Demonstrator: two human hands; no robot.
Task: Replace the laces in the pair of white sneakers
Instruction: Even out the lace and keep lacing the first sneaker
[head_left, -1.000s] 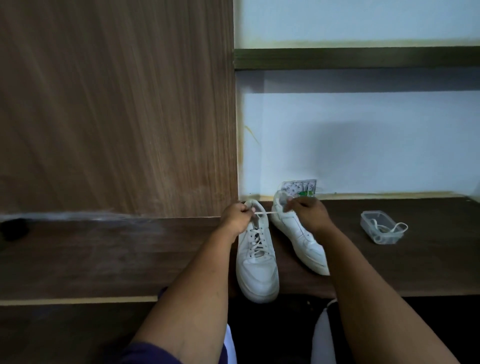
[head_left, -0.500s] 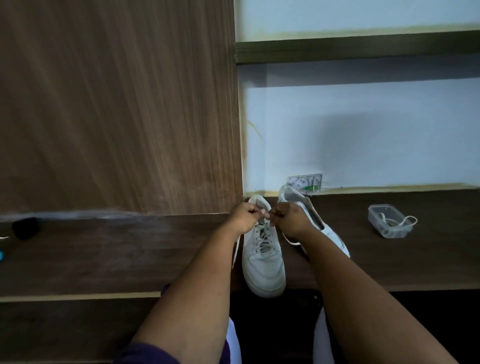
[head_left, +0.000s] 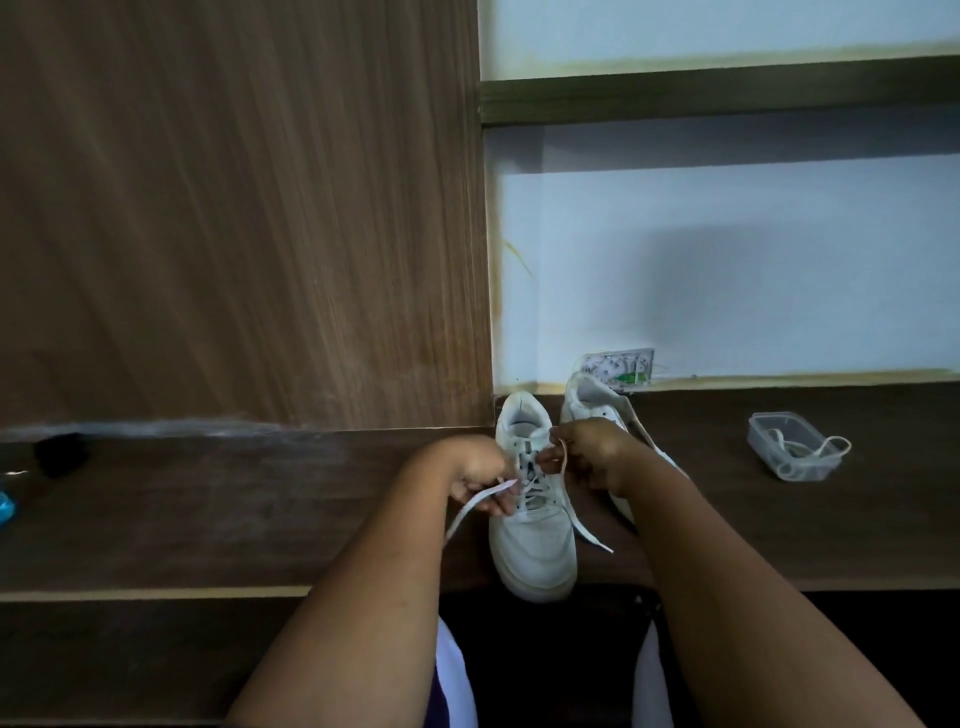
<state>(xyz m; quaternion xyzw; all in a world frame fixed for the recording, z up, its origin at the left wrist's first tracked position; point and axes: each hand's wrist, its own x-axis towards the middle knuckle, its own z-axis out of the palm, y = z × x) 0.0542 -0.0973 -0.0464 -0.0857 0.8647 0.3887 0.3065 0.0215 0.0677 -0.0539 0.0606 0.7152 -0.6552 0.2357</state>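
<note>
Fingers (head_left: 496, 493) pinching lace (head_left: 470, 506), beside sneaker (head_left: 535, 540)

Both bare forearms are being stretched forward, converging. The left hand (head_left: 475, 475) is being kept curled, fingertips pinched together, knuckles up. The right hand (head_left: 589, 453) is being held close beside it, thumb and forefinger pressed closed.

Two sneakers on the shelf (head_left: 208, 519): near sneaker (head_left: 535, 540) left, far sneaker (head_left: 597, 402) right behind it. Container (head_left: 792, 447) well right (lace (head_left: 815, 449) inside, spilling over). Wall plate (head_left: 621, 366) behind.
</note>
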